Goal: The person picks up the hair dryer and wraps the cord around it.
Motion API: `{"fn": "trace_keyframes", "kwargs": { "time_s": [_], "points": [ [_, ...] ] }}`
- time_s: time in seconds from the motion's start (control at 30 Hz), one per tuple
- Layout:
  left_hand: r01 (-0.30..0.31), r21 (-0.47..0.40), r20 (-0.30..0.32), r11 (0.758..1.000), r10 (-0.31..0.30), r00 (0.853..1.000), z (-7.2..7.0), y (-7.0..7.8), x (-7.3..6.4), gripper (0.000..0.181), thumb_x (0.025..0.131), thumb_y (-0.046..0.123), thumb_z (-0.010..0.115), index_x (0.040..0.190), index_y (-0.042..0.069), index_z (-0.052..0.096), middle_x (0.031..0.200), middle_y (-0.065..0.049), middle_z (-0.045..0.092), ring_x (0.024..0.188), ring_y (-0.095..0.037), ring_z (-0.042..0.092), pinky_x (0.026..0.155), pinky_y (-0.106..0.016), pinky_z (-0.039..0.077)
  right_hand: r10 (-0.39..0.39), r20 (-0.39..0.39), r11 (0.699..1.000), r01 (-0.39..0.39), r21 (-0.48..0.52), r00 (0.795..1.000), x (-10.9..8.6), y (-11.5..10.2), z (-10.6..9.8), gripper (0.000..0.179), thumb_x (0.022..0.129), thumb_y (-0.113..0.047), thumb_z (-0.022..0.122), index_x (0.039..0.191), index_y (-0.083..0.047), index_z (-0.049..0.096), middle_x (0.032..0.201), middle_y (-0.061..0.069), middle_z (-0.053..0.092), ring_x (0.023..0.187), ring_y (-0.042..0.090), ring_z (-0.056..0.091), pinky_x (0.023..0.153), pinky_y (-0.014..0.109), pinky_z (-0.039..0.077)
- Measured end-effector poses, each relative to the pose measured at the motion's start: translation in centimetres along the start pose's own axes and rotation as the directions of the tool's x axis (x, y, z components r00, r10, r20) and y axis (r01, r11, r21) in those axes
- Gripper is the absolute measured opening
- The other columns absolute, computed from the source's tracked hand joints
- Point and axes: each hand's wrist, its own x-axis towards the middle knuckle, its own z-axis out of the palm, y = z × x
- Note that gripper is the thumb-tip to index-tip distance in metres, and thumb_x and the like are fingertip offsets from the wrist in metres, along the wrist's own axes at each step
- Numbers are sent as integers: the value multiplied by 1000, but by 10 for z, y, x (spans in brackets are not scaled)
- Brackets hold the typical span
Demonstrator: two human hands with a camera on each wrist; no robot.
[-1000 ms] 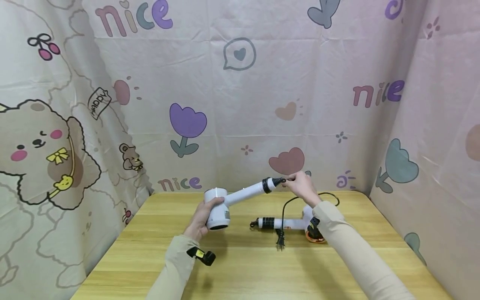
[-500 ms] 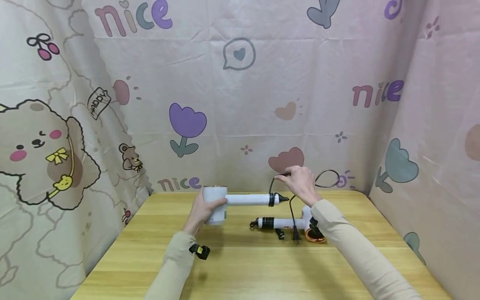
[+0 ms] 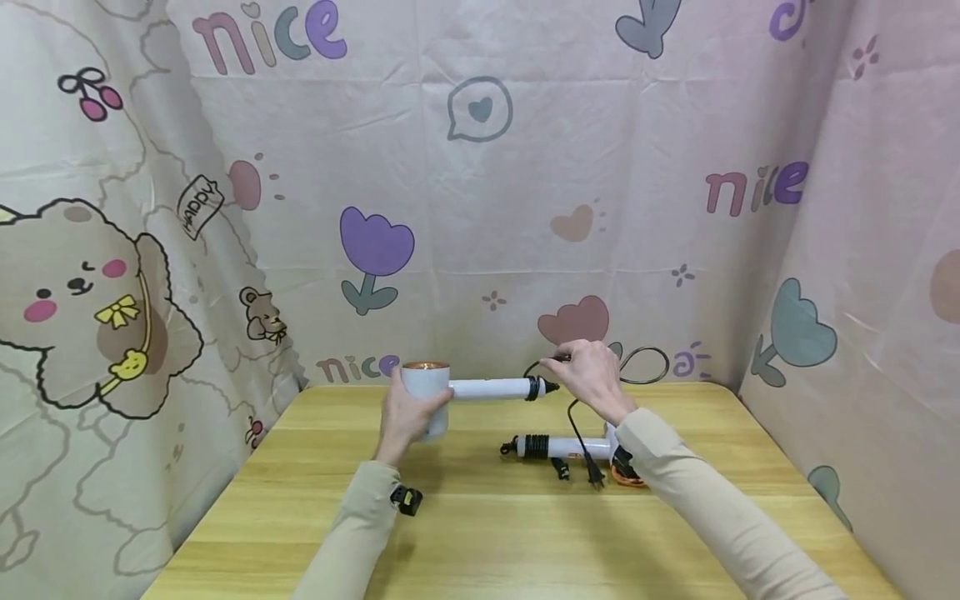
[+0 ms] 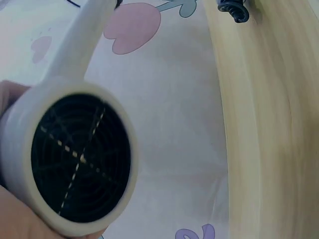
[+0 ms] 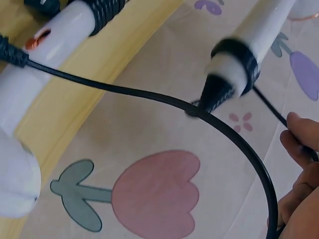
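Note:
A white hair dryer (image 3: pixel 489 389) is held above the table by my left hand (image 3: pixel 405 417), which grips its round head. The dryer's handle points right, and a few turns of black cord circle its end. In the left wrist view the dark round grille (image 4: pixel 81 157) of the head shows. My right hand (image 3: pixel 592 377) pinches the black power cord (image 5: pixel 269 105) just off the handle's tip. From that hand the cord loops out to the right, and its plug (image 3: pixel 596 475) hangs down in front of a second white hair dryer (image 3: pixel 570 448) lying on the table.
The second dryer has its cord wound thickly round the handle (image 3: pixel 536 447); its orange-rimmed head is partly behind my right forearm. A small black plug (image 3: pixel 561 468) lies beside it. The wooden table (image 3: pixel 480 533) ends at a printed curtain (image 3: pixel 465 208).
The held dryer has turned from a slant to nearly level, its head tipping so the top opening shows. My right hand has drawn cord round the handle, and the hanging plug has shifted right.

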Motion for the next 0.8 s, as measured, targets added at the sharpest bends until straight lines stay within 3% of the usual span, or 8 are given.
{"fn": "trace_keyframes", "kwargs": {
  "time_s": [0.17, 0.4, 0.5, 0.6, 0.8],
  "points": [
    [-71, 16, -135, 997, 72, 988, 7, 0, -3, 93, 69, 37, 86, 142, 10, 35, 109, -17, 62, 87, -32, 63, 67, -38, 55, -11, 13, 1000, 11, 9, 1000, -4, -5, 5, 21, 86, -36, 74, 87, -16, 80, 59, -3, 65, 41, 9, 33, 41, 25, 26],
    [-137, 51, -326, 989, 146, 934, 18, -1, -10, 89, 66, 39, 88, 138, 15, 41, 106, -15, 65, 85, -31, 64, 65, -42, 53, -65, 22, 998, 64, 28, 998, -11, -7, 14, 23, 92, -35, 66, 89, -16, 80, 47, -6, 40, 42, 8, 23, 39, 23, 19],
    [-133, 23, -381, 991, 131, 915, 20, -1, -12, 92, 66, 38, 88, 141, 13, 41, 108, -17, 65, 87, -33, 64, 66, -45, 53, -56, 42, 996, 52, 74, 998, -16, -10, 16, 25, 95, -33, 63, 91, -15, 80, 46, -7, 37, 40, 7, 23, 39, 22, 18],
    [-116, -33, -413, 993, 92, 906, 21, -1, -13, 94, 65, 36, 89, 142, 12, 41, 109, -17, 65, 88, -33, 63, 69, -46, 53, -42, 68, 993, 35, 115, 997, -20, -12, 17, 25, 97, -28, 60, 92, -13, 78, 47, -6, 37, 40, 7, 23, 39, 21, 18],
    [-43, -182, -387, 982, -32, 922, 23, -3, -13, 99, 66, 32, 89, 146, 9, 36, 111, -18, 63, 92, -33, 62, 76, -45, 53, -73, 61, 992, 66, 104, 995, -27, -15, 22, 22, 99, -23, 57, 94, -12, 76, 54, -4, 48, 45, 8, 33, 43, 23, 28]
  ]
}}
